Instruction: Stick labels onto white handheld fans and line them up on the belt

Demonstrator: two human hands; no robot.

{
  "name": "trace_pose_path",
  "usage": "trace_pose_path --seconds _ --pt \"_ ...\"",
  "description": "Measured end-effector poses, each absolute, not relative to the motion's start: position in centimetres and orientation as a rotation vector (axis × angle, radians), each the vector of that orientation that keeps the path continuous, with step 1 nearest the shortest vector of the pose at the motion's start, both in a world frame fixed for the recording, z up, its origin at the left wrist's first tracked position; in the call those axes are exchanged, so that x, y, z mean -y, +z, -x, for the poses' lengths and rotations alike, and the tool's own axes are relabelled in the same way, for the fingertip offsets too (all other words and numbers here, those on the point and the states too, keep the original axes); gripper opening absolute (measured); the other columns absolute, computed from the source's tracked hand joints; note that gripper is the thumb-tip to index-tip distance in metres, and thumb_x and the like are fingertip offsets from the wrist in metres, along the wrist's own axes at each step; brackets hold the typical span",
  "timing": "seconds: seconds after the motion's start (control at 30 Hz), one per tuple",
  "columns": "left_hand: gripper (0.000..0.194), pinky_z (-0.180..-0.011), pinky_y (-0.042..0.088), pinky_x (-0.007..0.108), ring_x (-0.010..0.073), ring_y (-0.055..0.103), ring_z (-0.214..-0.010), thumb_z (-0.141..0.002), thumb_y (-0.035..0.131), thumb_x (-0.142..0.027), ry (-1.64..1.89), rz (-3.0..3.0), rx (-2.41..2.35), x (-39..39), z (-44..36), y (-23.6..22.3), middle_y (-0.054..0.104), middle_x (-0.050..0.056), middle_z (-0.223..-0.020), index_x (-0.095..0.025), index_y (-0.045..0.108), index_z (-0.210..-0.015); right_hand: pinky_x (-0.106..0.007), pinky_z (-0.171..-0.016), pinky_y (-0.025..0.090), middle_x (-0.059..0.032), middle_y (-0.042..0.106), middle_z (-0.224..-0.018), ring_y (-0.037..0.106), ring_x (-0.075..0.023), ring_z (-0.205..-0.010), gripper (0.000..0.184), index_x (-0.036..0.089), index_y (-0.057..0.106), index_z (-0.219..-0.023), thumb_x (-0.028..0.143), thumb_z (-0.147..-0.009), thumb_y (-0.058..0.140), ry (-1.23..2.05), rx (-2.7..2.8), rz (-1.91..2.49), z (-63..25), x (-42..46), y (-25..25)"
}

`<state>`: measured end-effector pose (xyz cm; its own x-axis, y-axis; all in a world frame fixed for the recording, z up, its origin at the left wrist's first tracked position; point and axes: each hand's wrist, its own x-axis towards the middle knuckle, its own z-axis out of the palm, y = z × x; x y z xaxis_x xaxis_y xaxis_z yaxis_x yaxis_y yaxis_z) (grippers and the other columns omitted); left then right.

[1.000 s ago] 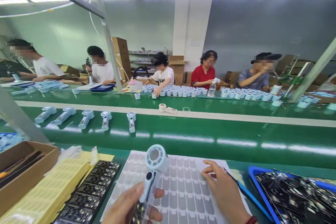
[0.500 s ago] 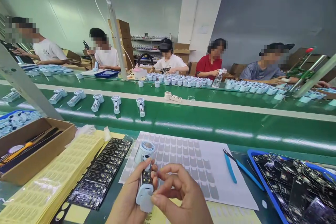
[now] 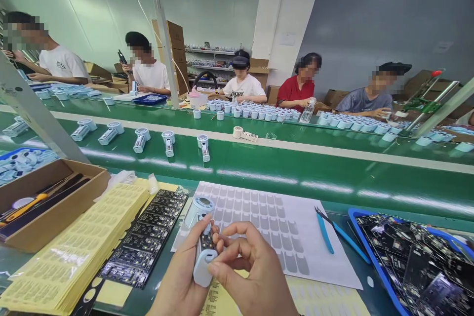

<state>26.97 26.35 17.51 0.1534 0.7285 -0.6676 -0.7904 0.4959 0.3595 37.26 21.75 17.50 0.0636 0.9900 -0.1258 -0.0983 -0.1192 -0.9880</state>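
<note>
Left hand (image 3: 181, 276) grips one fan (image 3: 206, 243) at the sheet's (image 3: 326, 259) left edge; right hand (image 3: 255, 266) pinches its base (image 3: 202, 274). Nippers (image 3: 325, 232), one pair, well apart; six blue fans (image 3: 168, 143) beyond.

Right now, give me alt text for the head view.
The left hand has a light-blue handheld device in its grip, the right hand at the device's lower end. Nearby are a sheet of grey pieces, pliers and a blue tray of circuit boards; co-workers are opposite.
</note>
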Motion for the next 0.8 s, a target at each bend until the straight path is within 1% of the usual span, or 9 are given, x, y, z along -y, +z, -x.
trace_pose_path --seconds 0.07,0.13,0.33,0.47,0.53,0.6,0.67,0.73,0.8 --pt "0.015 -0.044 0.052 0.019 0.0082 0.056 -0.047 -0.093 0.057 -0.015 1.081 0.067 -0.915 -26.2 -26.9 17.4 0.056 0.001 -0.064 -0.011 0.060 -0.078 -0.032 -0.078 0.057 0.0032 0.074 -0.070 0.074 -0.0228 -0.085 0.033 0.023 0.061 -0.094 0.020 -0.063 0.072 1.298 1.040 1.290 -37.3 -21.7 17.6" --pt "0.016 -0.045 0.052 0.019 0.0080 0.056 -0.047 -0.093 0.058 -0.017 1.066 0.063 -0.921 -26.1 -26.8 17.4 0.055 0.000 -0.062 -0.012 0.060 -0.077 -0.031 -0.077 0.057 0.0035 0.074 -0.071 0.074 -0.0222 -0.082 0.032 0.023 0.062 -0.094 0.021 -0.063 0.072 1.309 1.041 1.308 -37.3 -21.7 17.7" --pt "0.017 -0.046 0.052 0.018 0.0076 0.056 -0.047 -0.093 0.057 -0.017 1.059 0.091 -0.912 -26.1 -26.7 17.4 0.056 0.000 -0.063 -0.013 0.060 -0.077 -0.030 -0.078 0.058 0.0036 0.073 -0.071 0.073 -0.0222 -0.087 0.030 0.024 0.062 -0.091 0.019 -0.063 0.071 1.302 1.032 1.289 -37.2 -21.7 17.7" --pt "0.014 -0.049 0.054 0.018 0.0080 0.058 -0.050 -0.094 0.056 -0.014 1.083 0.111 -0.896 -26.0 -26.8 17.2 0.059 0.001 -0.066 -0.012 0.060 -0.080 -0.030 -0.080 0.060 0.0040 0.073 -0.072 0.073 -0.0206 -0.085 0.026 0.024 0.062 -0.088 0.017 -0.064 0.069 1.232 1.075 1.277 -36.9 -21.4 17.4" --pt "0.017 -0.049 0.054 0.018 0.0083 0.059 -0.050 -0.095 0.056 -0.017 1.096 0.137 -0.878 -25.7 -26.9 17.3 0.060 0.002 -0.065 -0.014 0.060 -0.078 -0.030 -0.080 0.061 0.0041 0.074 -0.073 0.073 -0.0198 -0.080 0.028 0.025 0.064 -0.091 0.016 -0.066 0.069 1.148 1.146 1.278 -36.6 -21.0 17.0" --pt "0.024 -0.047 0.053 0.018 0.0087 0.058 -0.048 -0.095 0.056 -0.021 1.095 0.147 -0.885 -25.3 -27.1 17.7 0.058 0.001 -0.061 -0.016 0.059 -0.072 -0.032 -0.081 0.061 0.0038 0.074 -0.077 0.074 -0.0205 -0.080 0.034 0.027 0.065 -0.101 0.016 -0.070 0.071 0.985 1.254 1.306 -36.1 -20.6 16.6" --pt "0.024 -0.048 0.054 0.017 0.0086 0.059 -0.049 -0.094 0.057 -0.021 1.103 0.124 -0.914 -24.8 -27.3 18.4 0.058 0.001 -0.060 -0.018 0.058 -0.070 -0.034 -0.082 0.061 0.0016 0.075 -0.086 0.074 -0.0239 -0.088 0.045 0.030 0.064 -0.113 0.017 -0.071 0.076 0.797 1.332 1.341 -35.8 -20.4 16.2" --pt "0.020 -0.049 0.054 0.014 0.0073 0.060 -0.048 -0.093 0.058 -0.017 1.079 0.153 -0.937 -24.6 -27.3 19.0 0.060 0.002 -0.063 -0.016 0.061 -0.074 -0.034 -0.081 0.062 -0.0027 0.072 -0.105 0.072 -0.0271 -0.099 0.064 0.031 0.059 -0.124 0.020 -0.066 0.082 0.716 1.310 1.354 -35.8 -20.4 16.0" --pt "0.015 -0.047 0.053 0.013 0.0062 0.060 -0.047 -0.094 0.056 -0.015 1.022 0.235 -0.918 -24.5 -26.9 19.4 0.060 0.003 -0.066 -0.012 0.064 -0.081 -0.030 -0.070 0.062 -0.0068 0.062 -0.126 0.070 -0.0265 -0.101 0.073 0.030 0.051 -0.132 0.030 -0.066 0.082 0.809 1.187 1.345 -36.4 -20.7 15.7"
